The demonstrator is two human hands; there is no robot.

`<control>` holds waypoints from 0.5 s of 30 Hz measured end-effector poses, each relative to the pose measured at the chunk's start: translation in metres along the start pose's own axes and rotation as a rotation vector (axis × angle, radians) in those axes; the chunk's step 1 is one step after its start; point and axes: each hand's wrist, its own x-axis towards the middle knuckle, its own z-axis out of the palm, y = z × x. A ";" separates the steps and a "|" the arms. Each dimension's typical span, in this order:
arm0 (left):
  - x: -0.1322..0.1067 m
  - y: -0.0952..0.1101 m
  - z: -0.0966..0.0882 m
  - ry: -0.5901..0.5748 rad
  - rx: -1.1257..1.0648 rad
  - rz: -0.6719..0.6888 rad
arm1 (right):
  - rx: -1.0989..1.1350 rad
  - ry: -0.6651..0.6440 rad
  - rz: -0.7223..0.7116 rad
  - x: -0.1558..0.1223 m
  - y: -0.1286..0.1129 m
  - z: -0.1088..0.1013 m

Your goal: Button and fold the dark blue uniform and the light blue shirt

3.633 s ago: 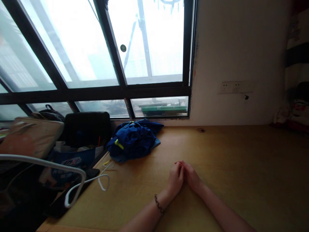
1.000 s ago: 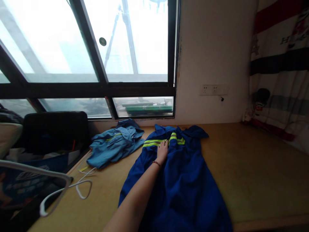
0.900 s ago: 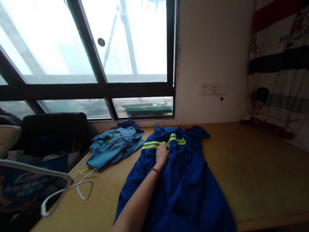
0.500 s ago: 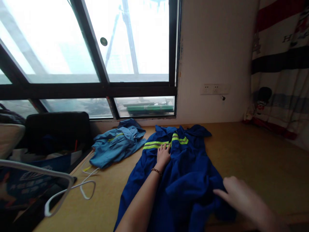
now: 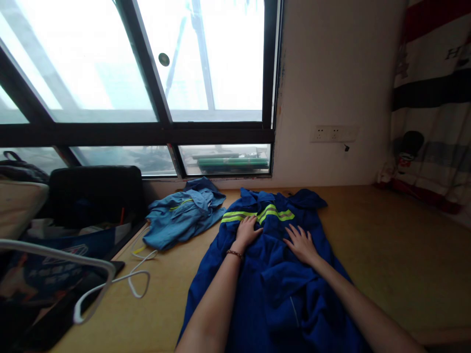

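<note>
Dark-blue garment point(image 5: 270, 257) lay spread on surface point(image 5: 368, 235), striped end toward wall point(image 5: 309, 88). Our hands both sat palms down on it, gripping nothing: left hand point(image 5: 247, 232) reaching reflective band point(image 5: 235, 216), right hand point(image 5: 302, 246) splayed wide. Smoothing, we judged! Next move called for flattening bunched lower folds point(image 5: 305, 294). Lighter-blue garment point(image 5: 176, 223) lay crumpled, leftward.

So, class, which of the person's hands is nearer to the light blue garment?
Left. The left hand is to the right of the light blue garment, resting on the dark blue garment; the right hand rests on it too, farther right.
</note>
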 end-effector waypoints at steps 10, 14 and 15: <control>-0.013 -0.040 -0.017 0.042 -0.129 0.083 | 0.502 -0.033 -0.076 -0.072 0.030 -0.051; -0.014 -0.038 -0.014 0.065 -0.122 0.080 | 0.738 -0.406 -0.121 -0.134 -0.022 -0.077; -0.014 -0.039 -0.014 0.069 -0.121 0.084 | 0.727 -0.444 -0.119 -0.147 -0.031 -0.081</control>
